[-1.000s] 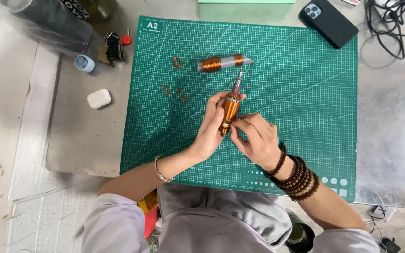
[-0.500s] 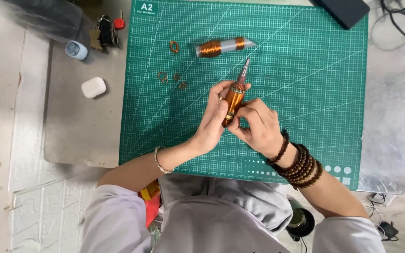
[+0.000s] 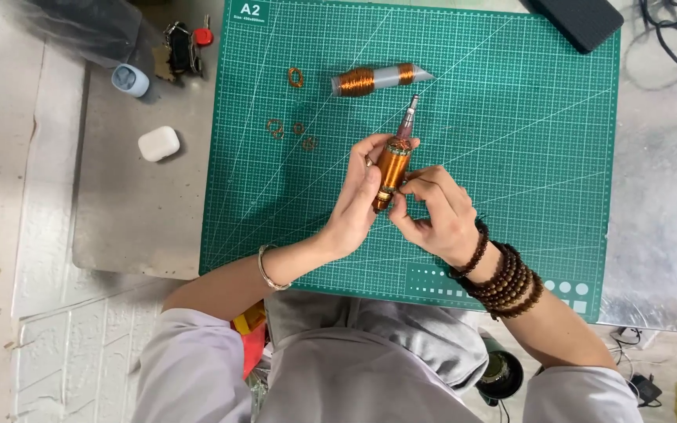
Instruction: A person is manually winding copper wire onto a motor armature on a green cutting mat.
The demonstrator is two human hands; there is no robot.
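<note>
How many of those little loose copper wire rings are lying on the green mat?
4: one small copper wire ring left of the wound plastic tube, and three clustered lower. The hands might hide others.

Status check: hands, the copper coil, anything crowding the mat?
Left hand and right hand grip copper coil above green mat. Second coil, small wire rings lie apart.

glossy copper-wire coil [image 3: 392,168], matt rubbery cutting mat [image 3: 511,157]

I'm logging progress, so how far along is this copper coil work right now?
Looks done: one wound coil lies on the green mat. In hand: left hand and right hand hold a second copper-wound spindle. Left: small wire loops lie untouched nearby.
</note>
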